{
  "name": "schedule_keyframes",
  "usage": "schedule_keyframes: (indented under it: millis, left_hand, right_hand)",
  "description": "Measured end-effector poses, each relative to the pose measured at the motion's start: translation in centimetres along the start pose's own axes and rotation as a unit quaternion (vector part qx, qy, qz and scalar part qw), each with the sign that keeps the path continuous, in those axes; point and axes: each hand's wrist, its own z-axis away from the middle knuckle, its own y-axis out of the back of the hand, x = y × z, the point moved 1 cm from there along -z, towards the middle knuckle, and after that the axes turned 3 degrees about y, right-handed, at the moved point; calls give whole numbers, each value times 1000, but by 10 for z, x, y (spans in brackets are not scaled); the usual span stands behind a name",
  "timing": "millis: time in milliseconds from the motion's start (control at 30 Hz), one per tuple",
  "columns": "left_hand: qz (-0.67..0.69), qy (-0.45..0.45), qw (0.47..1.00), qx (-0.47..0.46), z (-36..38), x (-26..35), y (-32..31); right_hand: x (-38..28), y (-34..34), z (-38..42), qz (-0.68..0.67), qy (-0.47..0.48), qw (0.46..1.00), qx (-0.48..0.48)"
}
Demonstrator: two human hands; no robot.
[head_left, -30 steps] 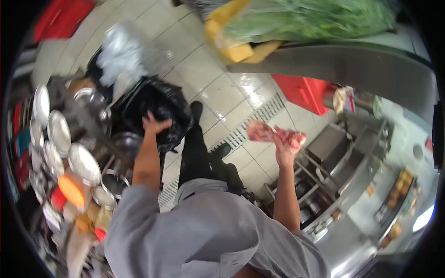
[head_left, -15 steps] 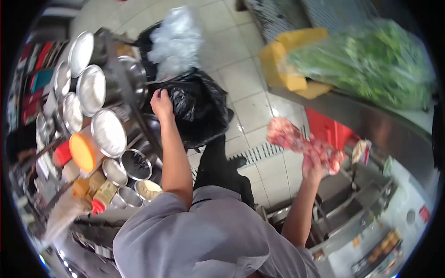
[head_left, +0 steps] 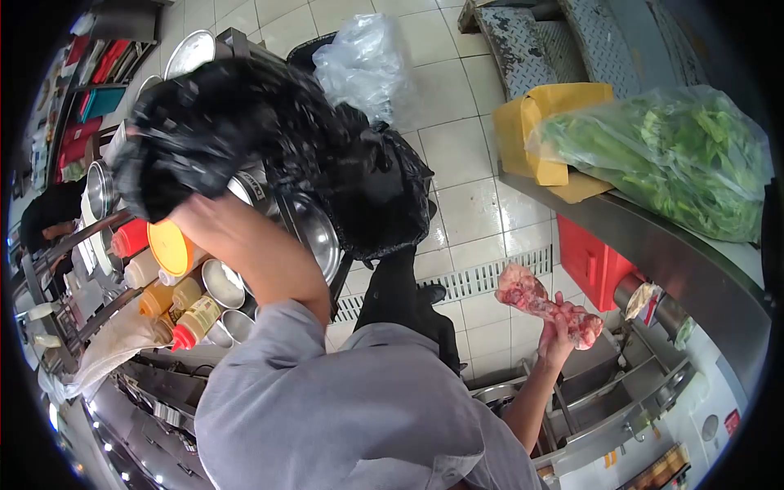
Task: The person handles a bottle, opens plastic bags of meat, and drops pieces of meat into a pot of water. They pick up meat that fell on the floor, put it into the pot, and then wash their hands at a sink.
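Observation:
My left hand (head_left: 198, 216) is raised over the pans, its fingers partly hidden by a blurred black plastic bag (head_left: 220, 122) that it grips. The bag's plastic stretches across toward the bagged opening on the floor, whose black lining (head_left: 384, 188) sags open below. Out to the other side, my right hand (head_left: 556, 333) is closed around the middle of a raw meaty bone (head_left: 523, 290), pinkish red with pale knobbly ends. The bone is held in the air above the tiled floor.
Round metal pans (head_left: 223, 282), an orange-lidded tub (head_left: 170, 247) and squeeze bottles (head_left: 196, 320) crowd the left side. Clear plastic (head_left: 363, 65) lies beyond the black lining. A steel counter (head_left: 653, 233) at right carries bagged greens (head_left: 653, 139); a red bin (head_left: 588, 261) stands below it.
My left hand has lifted up and to the left, pulling black plastic up over the pans. My right hand still holds the bone, now slightly lower in view.

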Motion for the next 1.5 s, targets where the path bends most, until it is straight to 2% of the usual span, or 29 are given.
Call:
schedule_keyframes:
  millis: [133,200,267,333,367,400,433,467,500,533,567,633,700,800,833,867,933,967,1100,1133,1167,1200,1233,1267,1300,1333,1400,1467,1500]
  left_hand:
    - [-18,-77,990,-119,-63,15,-35]
    - [-27,-110,984,-140,-87,9,-44]
    - [-15,-165,986,-37,-109,-10,-41]
    - [-142,-244,957,72,-104,-47,-44]
    - [-186,-269,941,84,-109,-68,-26]
    - [-231,-293,923,98,-115,-96,-1]
    - [-383,-320,859,116,-116,-130,30]
    - [-525,-337,770,131,-111,-159,59]
    - [-549,-395,731,85,-86,-190,57]
    - [-583,-362,725,53,-76,-234,96]
    - [-697,-302,649,37,-55,-271,129]
    - [-809,-12,587,-6,-10,-325,178]
    - [-814,191,549,-13,8,-369,231]
    - [-808,335,479,-80,-8,-398,269]
    - [-796,361,469,-130,-15,-404,275]
    - [-805,406,416,-124,-18,-412,281]
    - [-769,428,393,-266,-30,-448,346]
    - [-762,424,386,-300,-32,-459,359]
    - [-790,323,396,-338,-38,-471,384]
    - [-805,289,383,-348,-38,-467,385]
    - [-827,254,323,-384,-36,-457,365]
    - [-835,259,441,-204,-31,-447,344]
    - [-827,212,464,-236,-27,-434,343]
    - [-723,159,651,-172,9,-397,279]
    - [-719,188,640,-195,23,-391,301]
    - [-716,215,629,-216,25,-393,324]
    - [-845,179,355,-357,7,-400,339]
    - [-875,185,304,-329,4,-412,328]
    - [-886,156,260,-350,-3,-422,332]
  right_hand:
    - [-1,0,-2,-1,14,1000,-24]
    - [-2,-7,-2,6,-2,1000,10]
    - [0,-3,0,4,-11,1000,18]
    - [4,-3,-2,2,-17,999,28]
    - [5,-4,0,11,-19,999,29]
    - [4,-4,0,21,-21,999,29]
    - [6,0,1,14,-18,1000,14]
    - [8,2,2,16,-18,1000,14]
    - [9,4,6,17,-27,999,32]
    - [10,7,8,18,-35,998,51]
    - [13,11,10,25,-41,997,65]
    - [15,14,14,39,-52,995,71]
    - [18,24,22,50,-67,993,84]
    - [21,30,34,71,-79,990,91]
    - [23,31,39,77,-88,987,113]
    - [25,31,42,80,-87,986,119]
    - [29,35,47,95,-100,983,123]
    - [35,41,49,109,-65,988,87]
    - [46,57,66,92,-47,983,150]
    - [45,72,77,112,-54,980,157]
    - [36,73,75,117,-62,979,155]
    - [34,70,74,117,-61,979,153]
    - [37,82,83,120,-29,977,176]
    - [40,94,92,122,1,973,196]
    - [38,96,95,118,3,973,199]
    - [29,94,96,119,-37,972,200]
    - [49,102,105,118,-35,969,212]
    - [53,140,129,118,-23,972,202]
    - [57,156,144,112,-38,969,219]
